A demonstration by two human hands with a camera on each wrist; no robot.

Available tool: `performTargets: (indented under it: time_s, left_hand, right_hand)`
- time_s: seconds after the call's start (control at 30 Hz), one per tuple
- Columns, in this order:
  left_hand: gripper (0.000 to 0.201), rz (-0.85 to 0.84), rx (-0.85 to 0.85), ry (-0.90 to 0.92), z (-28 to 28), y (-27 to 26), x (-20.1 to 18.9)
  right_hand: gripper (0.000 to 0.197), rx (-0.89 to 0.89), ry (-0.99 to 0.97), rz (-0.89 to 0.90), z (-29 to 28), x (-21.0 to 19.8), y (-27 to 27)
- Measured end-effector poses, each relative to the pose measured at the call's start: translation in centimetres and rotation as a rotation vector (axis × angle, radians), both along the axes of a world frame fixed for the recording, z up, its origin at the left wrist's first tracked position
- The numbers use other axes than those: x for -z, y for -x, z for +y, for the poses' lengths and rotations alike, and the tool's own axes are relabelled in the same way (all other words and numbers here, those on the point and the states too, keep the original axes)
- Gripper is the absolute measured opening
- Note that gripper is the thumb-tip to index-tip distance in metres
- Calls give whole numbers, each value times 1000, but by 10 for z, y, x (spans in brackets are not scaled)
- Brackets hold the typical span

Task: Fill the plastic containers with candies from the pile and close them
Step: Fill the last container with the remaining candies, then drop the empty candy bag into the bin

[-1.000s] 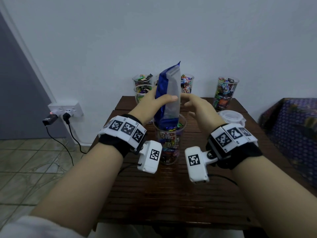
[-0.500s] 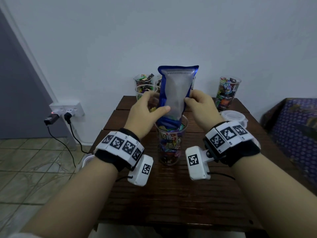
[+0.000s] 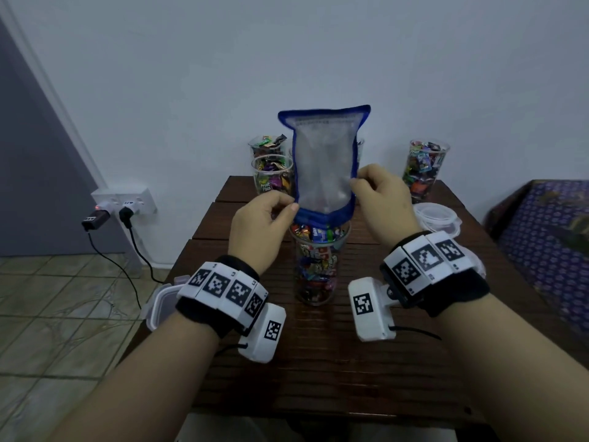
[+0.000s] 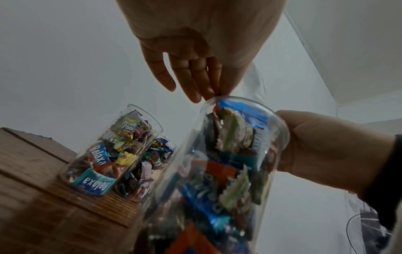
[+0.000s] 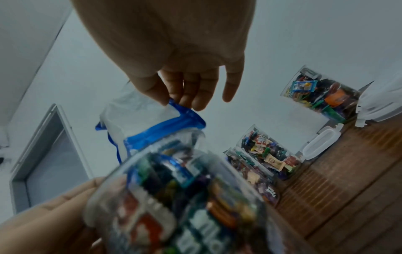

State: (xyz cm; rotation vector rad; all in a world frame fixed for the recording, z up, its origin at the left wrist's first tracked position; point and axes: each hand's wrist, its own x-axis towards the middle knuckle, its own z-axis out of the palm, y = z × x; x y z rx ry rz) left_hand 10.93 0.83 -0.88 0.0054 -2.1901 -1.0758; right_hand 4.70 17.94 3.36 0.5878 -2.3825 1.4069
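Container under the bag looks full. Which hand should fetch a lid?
Probably the right hand: the round clear lids lie just beside it. Both hands pinch the blue-edged bag over the clear container.

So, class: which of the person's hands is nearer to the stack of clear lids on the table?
Right. The right hand, pinching the blue-edged bag, is just beside the stack of clear lids; the left hand grips the bag's far side, beyond the candy container.
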Motion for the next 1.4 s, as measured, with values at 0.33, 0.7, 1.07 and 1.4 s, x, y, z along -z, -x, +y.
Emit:
performTargets:
  time_s: [0.33, 0.7, 1.07, 1.4]
  left_hand:
    - [10, 43, -64, 82, 2, -3, 3]
    - [14, 120, -91, 43, 3, -3, -14]
    - [9, 129, -112, 25, -3, -4, -21]
    - [17, 151, -37, -149, 22, -23, -17]
  right_hand:
    - [14, -23, -65, 0, 5, 13, -9]
    - [11, -2, -26, 165, -2, 2, -14]
    - [13, 70, -26, 138, 11, -1, -10]
    - [29, 151, 201, -31, 32, 5, -12]
